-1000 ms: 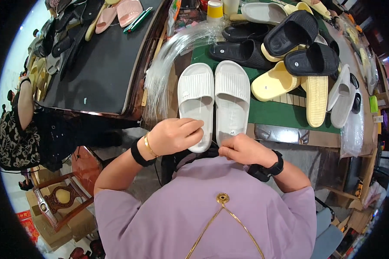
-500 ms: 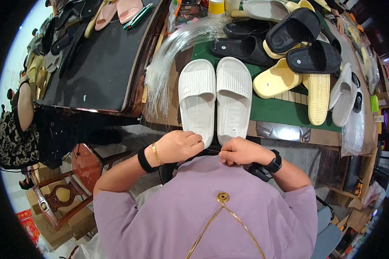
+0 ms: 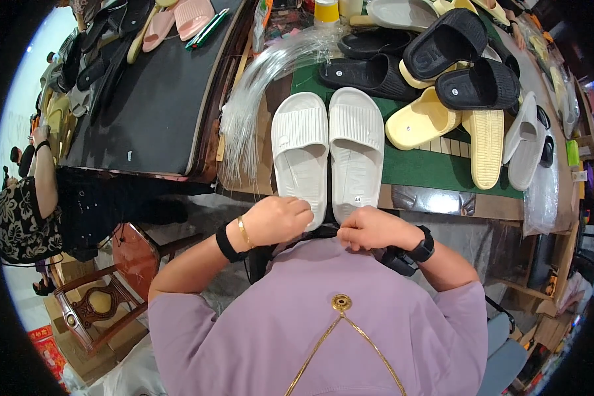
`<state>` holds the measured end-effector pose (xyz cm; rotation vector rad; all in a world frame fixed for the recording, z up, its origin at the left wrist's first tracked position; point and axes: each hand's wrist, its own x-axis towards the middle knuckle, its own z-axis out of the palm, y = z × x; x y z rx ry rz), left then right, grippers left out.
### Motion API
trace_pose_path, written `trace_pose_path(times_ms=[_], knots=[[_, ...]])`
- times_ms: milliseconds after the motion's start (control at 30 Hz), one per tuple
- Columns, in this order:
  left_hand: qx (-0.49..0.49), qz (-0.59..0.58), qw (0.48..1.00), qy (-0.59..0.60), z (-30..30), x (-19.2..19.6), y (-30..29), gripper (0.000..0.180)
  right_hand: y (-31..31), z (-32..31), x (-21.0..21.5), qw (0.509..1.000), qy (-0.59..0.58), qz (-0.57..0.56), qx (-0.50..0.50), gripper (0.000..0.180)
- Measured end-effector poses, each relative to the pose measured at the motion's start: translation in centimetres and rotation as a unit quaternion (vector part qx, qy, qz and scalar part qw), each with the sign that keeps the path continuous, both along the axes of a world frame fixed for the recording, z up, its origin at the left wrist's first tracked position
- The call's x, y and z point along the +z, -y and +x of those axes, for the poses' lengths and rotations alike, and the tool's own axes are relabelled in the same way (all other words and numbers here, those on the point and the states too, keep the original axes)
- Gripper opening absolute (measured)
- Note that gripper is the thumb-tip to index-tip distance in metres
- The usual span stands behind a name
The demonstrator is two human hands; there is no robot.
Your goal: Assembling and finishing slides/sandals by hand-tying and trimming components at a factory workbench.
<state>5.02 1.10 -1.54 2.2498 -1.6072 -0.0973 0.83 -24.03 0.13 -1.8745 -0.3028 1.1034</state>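
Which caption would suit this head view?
Left hand and right hand by the heels of two white slippers, with black slippers and yellow slippers nearby.

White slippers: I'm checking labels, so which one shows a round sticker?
The right slipper, sticker on its heel; none shows on the left slipper.

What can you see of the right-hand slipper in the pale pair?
This off-white slipper looks moulded from foam or rubber. A broad, ribbed strap arches over its footbed, leaving the toe end open. The footbed has fine ridges and, near the heel, a small round white sticker. It sits right way up, toe pointing away from the person. Its matching partner lies close along its left side. The right hand overlaps the heel; actual contact is unclear.
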Motion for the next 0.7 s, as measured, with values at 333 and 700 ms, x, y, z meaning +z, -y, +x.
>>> trace_pose_path(times_ms=[333, 700], knots=[[0.172, -0.048, 0.968, 0.174, 5.0, -1.0, 1.9, 0.012, 0.6, 4.8, -2.9, 0.930, 0.332, -0.088, -0.134, 0.021], [0.407, -0.192, 0.892, -0.042, 9.3, 0.2, 0.2, 0.019, 2.4, 4.7, -1.5, 0.869, 0.403, -0.002, -0.286, 0.020]])
